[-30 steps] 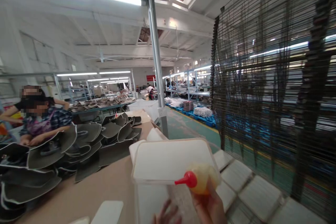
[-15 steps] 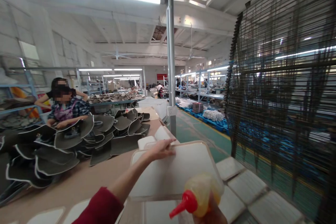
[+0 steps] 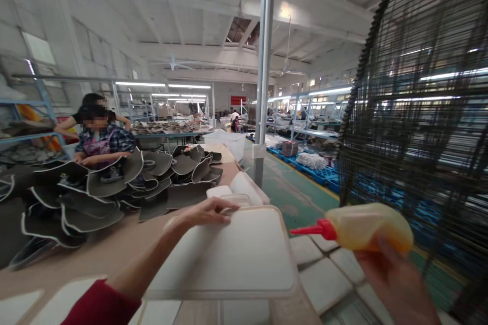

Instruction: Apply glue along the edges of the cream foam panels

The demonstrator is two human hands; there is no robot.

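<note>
My right hand is wrapped round a squeeze bottle of yellowish liquid, held sideways with its red nozzle pointing left. A white rectangular panel with rounded corners and a tan rim lies in front of me. My left hand grips this panel at its far left edge, fingers bent over the rim; the thumb is hard to make out. The nozzle tip is apart from the panel, just off its right edge. Beyond my left hand, more white pieces lie on the brown table.
Several dark grey, white-edged pieces are heaped on the left, with two people behind them. More pale panels lie low at right. A wire rack rises on the right, and a metal post stands ahead.
My right hand has raised the bottle and moved it right, off the panel. My left hand has shifted left along the panel's far edge. The camera view has tilted down.
</note>
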